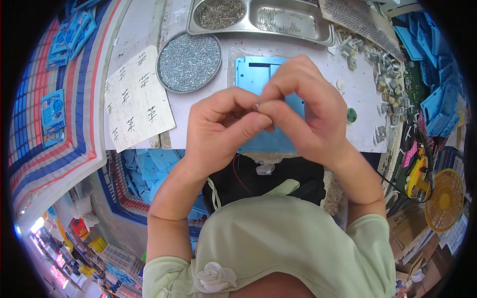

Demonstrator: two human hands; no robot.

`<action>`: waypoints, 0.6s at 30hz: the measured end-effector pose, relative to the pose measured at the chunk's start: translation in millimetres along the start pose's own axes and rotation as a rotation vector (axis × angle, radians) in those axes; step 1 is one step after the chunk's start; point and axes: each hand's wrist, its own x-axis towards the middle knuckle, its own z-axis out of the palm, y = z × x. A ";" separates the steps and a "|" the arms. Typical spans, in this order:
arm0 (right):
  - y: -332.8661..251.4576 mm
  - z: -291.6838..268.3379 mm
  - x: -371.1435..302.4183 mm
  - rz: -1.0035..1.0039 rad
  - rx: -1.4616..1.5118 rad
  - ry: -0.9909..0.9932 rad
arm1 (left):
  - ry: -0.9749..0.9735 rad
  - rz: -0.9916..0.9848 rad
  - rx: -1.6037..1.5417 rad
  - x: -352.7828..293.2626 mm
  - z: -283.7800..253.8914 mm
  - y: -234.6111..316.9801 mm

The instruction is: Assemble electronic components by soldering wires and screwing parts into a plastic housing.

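My left hand [226, 126] and my right hand [313, 107] meet over the table, thumbs and forefingers pinched together. A tiny shiny metal bit [257, 106] shows between the fingertips, too small to name. Which hand bears it I cannot tell. Under the hands lies a flat blue plastic panel [251, 74] with a dark slot near its far edge. The hands cover much of it. To its left stands a round metal dish [187, 92], full of small silver metal pieces that look like pins or screws.
A divided steel tray [246, 25] with small metal parts stands at the far side. Small metal components [392, 84] lie scattered at right, beside a board [362, 25] covered in small pieces. A handwritten paper sheet [136, 99] lies left. Blue plastic pieces [149, 166] fill a container below.
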 end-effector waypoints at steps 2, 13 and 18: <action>-4.0 1.9 -9.3 0.023 0.051 0.029 | -0.031 -0.005 0.066 -3.7 1.1 2.2; -18.2 -17.5 15.5 -0.206 -0.193 -0.260 | 0.079 0.036 0.278 -24.3 -20.5 12.1; 27.4 -120.5 109.4 0.065 0.053 0.862 | 0.263 0.302 0.676 -8.8 -12.7 8.3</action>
